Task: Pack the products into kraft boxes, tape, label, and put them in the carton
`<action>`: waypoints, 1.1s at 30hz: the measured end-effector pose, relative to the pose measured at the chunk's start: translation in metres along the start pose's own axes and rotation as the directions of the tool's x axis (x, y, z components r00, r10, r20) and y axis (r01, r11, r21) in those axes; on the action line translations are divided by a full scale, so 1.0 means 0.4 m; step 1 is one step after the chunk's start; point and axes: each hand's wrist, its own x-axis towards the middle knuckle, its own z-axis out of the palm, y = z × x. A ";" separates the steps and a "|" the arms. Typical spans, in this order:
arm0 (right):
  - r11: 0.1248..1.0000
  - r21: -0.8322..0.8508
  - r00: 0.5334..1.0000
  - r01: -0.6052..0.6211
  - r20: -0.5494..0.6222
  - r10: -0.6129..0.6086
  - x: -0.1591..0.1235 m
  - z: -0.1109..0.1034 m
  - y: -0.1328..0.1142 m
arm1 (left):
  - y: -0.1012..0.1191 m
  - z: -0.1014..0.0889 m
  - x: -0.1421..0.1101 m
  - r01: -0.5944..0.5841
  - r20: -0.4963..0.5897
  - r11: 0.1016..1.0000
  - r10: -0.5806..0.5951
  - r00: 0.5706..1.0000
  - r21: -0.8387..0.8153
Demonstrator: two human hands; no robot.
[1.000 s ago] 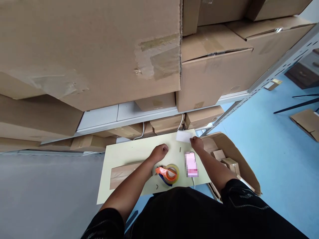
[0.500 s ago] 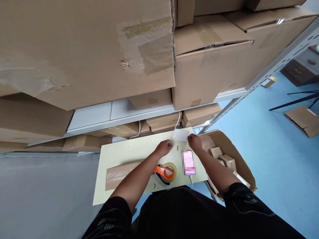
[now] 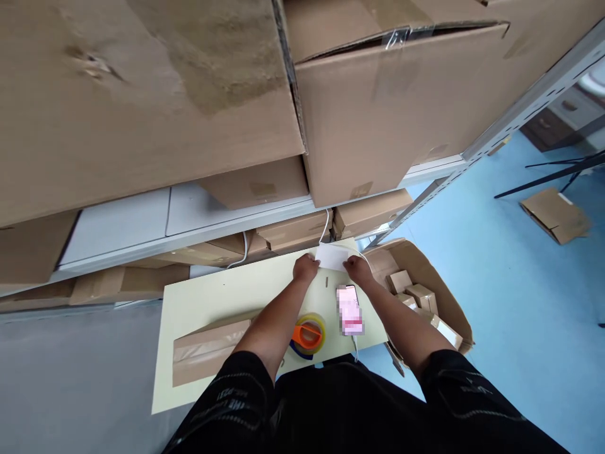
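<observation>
Here, the left hand and right hand grip opposite sides of a white sheet, fingers curled. It lies over the far edge of the surface, beyond the phone.

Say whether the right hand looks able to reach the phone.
Probably yes: the phone lies uncovered on the table, close to the right hand, though that hand seems to be gripping the white sheet.
</observation>
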 end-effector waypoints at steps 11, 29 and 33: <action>0.975 0.216 0.998 -0.048 -0.039 0.058 0.008 -0.008 -0.013 | 0.019 -0.046 0.004 -0.321 -0.014 0.879 0.349 0.937 0.353; 0.983 0.179 0.999 0.041 -0.001 -0.041 -0.010 -0.018 -0.068 | 0.022 -0.021 -0.132 -0.315 -0.056 0.932 0.329 0.942 0.177; 0.983 0.181 0.999 0.021 -0.028 -0.016 -0.021 -0.033 -0.093 | 0.014 -0.041 -0.135 -0.364 -0.103 0.914 0.385 0.917 0.178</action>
